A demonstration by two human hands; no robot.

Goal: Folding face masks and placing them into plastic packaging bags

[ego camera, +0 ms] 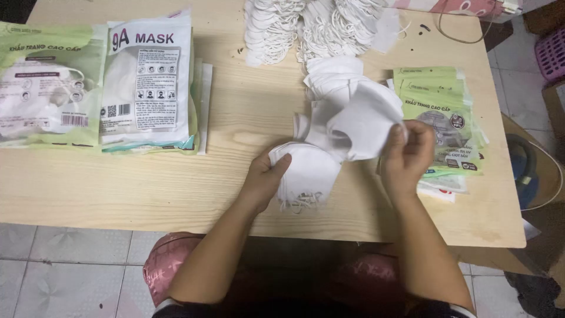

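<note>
My left hand (pixel 263 176) rests on the desk (pixel 147 188) with its fingers clenched around the left edge of a small stack of white masks (pixel 306 171), thumb on top. The stack lies flat, its rounded end toward me at six o'clock, with a tangle of ear loops spilling off its near edge. My right hand (pixel 406 154) sits at about three o'clock from that stack, fingers pinching the edge of a single white mask (pixel 368 121) lifted off the loose heap. That mask's long axis runs roughly from ten o'clock to four o'clock, and it hangs just above and to the one o'clock side of the stack, so my right hand is the nearer one to it.

Counting: two hands, both mine. One loose heap of masks (pixel 332 82) at twelve o'clock from the stack; beyond it, two fanned rows of masks (pixel 294 26) at the far desk edge. How many masks sit in my held stack I cannot tell, perhaps several. At nine o'clock lie two piles of filled mask packets: a green one (pixel 50 82) and a white one (pixel 147 82). At three o'clock, under and beyond my right hand, is one pile of empty green packets (pixel 438 97).
</note>
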